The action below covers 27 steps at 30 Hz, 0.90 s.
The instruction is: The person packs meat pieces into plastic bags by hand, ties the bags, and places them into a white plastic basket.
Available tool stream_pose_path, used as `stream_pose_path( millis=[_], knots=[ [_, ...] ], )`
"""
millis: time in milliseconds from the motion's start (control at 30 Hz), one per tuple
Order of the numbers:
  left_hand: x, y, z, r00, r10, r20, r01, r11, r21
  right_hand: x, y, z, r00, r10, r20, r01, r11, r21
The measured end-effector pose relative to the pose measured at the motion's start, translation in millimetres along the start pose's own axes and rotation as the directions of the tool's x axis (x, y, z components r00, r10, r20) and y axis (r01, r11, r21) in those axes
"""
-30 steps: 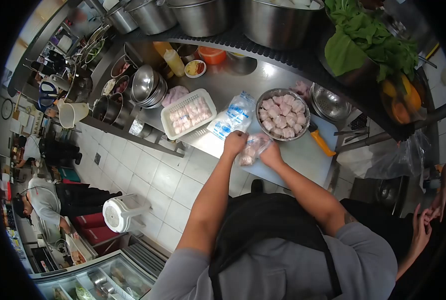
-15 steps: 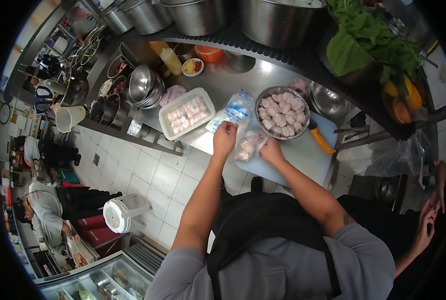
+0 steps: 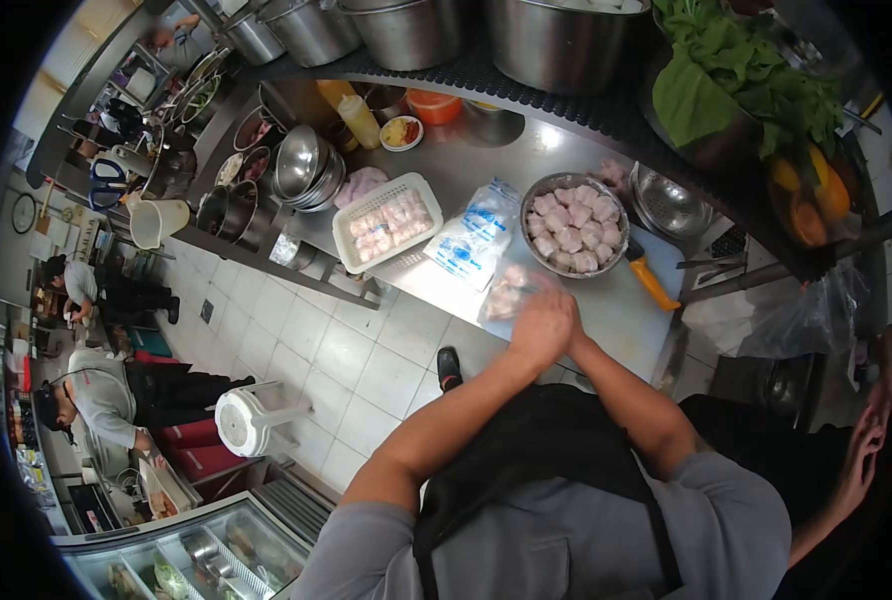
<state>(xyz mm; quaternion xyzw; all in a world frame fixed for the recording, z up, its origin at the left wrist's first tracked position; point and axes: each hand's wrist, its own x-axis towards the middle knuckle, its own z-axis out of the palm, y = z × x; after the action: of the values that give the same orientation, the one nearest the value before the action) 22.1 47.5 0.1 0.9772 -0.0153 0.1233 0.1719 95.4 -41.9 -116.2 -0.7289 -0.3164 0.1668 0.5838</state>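
Note:
A clear plastic bag (image 3: 507, 293) with pale pink meat pieces lies at the edge of the white cutting board (image 3: 621, 325). My left hand (image 3: 540, 332) is closed at the bag's gathered end, pressed against my right hand (image 3: 568, 309). My right hand also grips that end, mostly hidden behind the left. Just beyond the bag stands a metal bowl (image 3: 574, 270) of meat chunks. A stack of flat plastic bags (image 3: 474, 235) with blue print lies left of the bowl. Farther left, a white perforated basket (image 3: 423, 190) holds more bagged meat.
An orange-handled knife (image 3: 654, 283) lies right of the bowl. Metal colanders (image 3: 671, 197) and stacked bowls (image 3: 304, 165) stand farther back. A shelf with pots (image 3: 406, 35) overhangs the counter. Another person's hands (image 3: 866, 440) are at right; a white stool (image 3: 241, 422) stands left.
My left hand has left the printed bags and come right to join my right hand at the meat bag's end. The view has shifted slightly.

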Motion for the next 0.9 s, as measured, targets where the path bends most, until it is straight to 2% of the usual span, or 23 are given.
stream_pose_path(
  millis=[33,100,133,167,200,233,267,300,333,367,433,500,533,600,700,733,833,867,900],
  knots=[
    [-0.8,3.9,-2.7,0.999,0.036,-0.020,-0.037,0.999,-0.028,-8.8,10.2,-3.2,0.998,0.061,0.025,-0.064,0.989,0.136],
    [-6.0,13.7,-2.9,0.993,0.106,-0.053,-0.111,0.989,-0.096,-18.4,30.9,-3.5,1.000,0.011,0.003,-0.012,0.996,0.092],
    [-5.9,13.2,-4.6,0.998,0.039,-0.057,-0.048,0.985,-0.168,-19.2,39.1,-8.6,0.988,-0.152,0.028,0.155,0.971,-0.184],
    [-3.7,5.9,-8.4,0.998,-0.027,-0.058,0.012,0.971,-0.239,-18.7,46.7,-13.5,0.949,-0.299,0.097,0.311,0.843,-0.439],
    [-2.3,-2.5,-13.9,0.994,-0.095,-0.054,0.074,0.949,-0.308,-17.8,27.7,-18.0,0.988,-0.144,0.055,0.154,0.883,-0.442],
    [-4.2,-17.7,-12.2,0.932,-0.359,-0.047,0.301,0.842,-0.448,-12.5,-17.2,-22.0,1.000,0.011,0.014,-0.004,0.899,-0.438],
    [-7.5,-39.9,-9.4,0.807,-0.591,0.001,0.487,0.663,-0.569,-8.0,-42.4,-24.0,0.986,0.167,-0.030,-0.164,0.891,-0.424],
    [-11.0,-66.7,-15.4,0.720,-0.691,0.060,0.580,0.552,-0.599,-8.5,-40.7,-25.8,0.993,0.115,-0.023,-0.114,0.905,-0.409],
    [-14.9,-91.6,-11.6,0.648,-0.755,0.100,0.686,0.522,-0.508,-11.7,-38.3,-28.8,0.998,0.065,-0.013,-0.065,0.917,-0.395],
    [-17.4,-110.2,-3.4,0.599,-0.770,0.220,0.748,0.441,-0.496,-12.2,-36.6,-31.7,1.000,0.010,0.000,-0.009,0.924,-0.382],
    [-16.4,-124.3,11.4,0.651,-0.691,0.314,0.741,0.488,-0.460,-5.4,-51.4,-32.7,0.987,0.123,0.102,-0.063,0.889,-0.454],
    [-9.0,-122.9,11.5,0.636,-0.629,0.447,0.771,0.503,-0.391,-1.8,-56.6,-30.6,0.960,0.225,0.169,-0.109,0.851,-0.513],
    [-5.6,-119.2,10.1,0.623,-0.594,0.509,0.781,0.512,-0.358,0.4,-55.8,-28.8,0.963,0.198,0.181,-0.093,0.878,-0.469],
    [-8.6,-120.1,24.5,0.646,-0.603,0.468,0.762,0.476,-0.440,4.9,-52.8,-24.1,0.969,0.140,0.202,-0.055,0.925,-0.377],
    [-17.5,-124.6,38.2,0.659,-0.624,0.419,0.727,0.386,-0.568,11.8,-68.8,-21.4,0.972,-0.059,0.227,0.156,0.883,-0.442],
    [-19.8,-125.7,39.8,0.659,-0.631,0.408,0.712,0.349,-0.610,14.5,-67.7,-21.1,0.970,-0.053,0.236,0.153,0.892,-0.426],
    [-14.4,-131.8,27.6,0.514,-0.726,0.457,0.836,0.305,-0.456,16.8,-61.7,-20.3,0.972,-0.021,0.233,0.117,0.906,-0.407],
    [-11.4,-130.7,22.1,0.531,-0.765,0.364,0.830,0.383,-0.406,15.4,-60.3,-20.9,0.978,-0.002,0.210,0.092,0.903,-0.419],
    [-7.8,-130.7,18.9,0.583,-0.750,0.313,0.791,0.434,-0.432,15.7,-65.0,-21.1,0.982,0.017,0.188,0.067,0.900,-0.431]
  ],
)
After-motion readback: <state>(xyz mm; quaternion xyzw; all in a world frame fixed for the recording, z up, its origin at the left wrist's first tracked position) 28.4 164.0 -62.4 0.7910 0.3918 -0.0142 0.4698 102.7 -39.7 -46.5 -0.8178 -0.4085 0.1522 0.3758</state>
